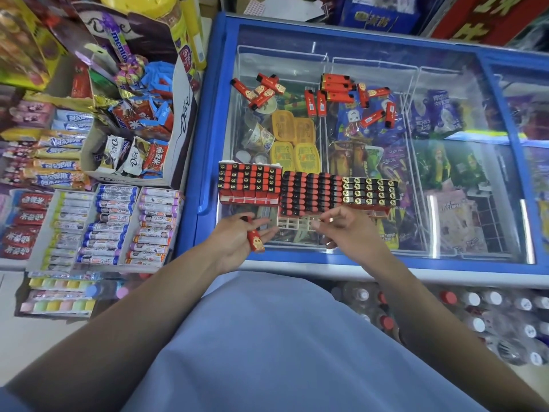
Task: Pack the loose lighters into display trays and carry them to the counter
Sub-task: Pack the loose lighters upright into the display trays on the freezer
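Red lighter [256,239] gripped in left hand [237,242]; right hand [346,226] loosely open over the middle tray [297,223] — slick freezer glass [445,114], trays could slide.

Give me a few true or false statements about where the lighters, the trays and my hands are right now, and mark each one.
1. The left hand holds a red lighter. True.
2. The three display trays sit on the candy shelf. False: the left tray, middle tray and right tray rest on the freezer lid.
3. Loose lighters lie beyond the trays on the glass. True.
4. The right hand holds a lighter. False: its fingers are at the middle tray's empty front slots.
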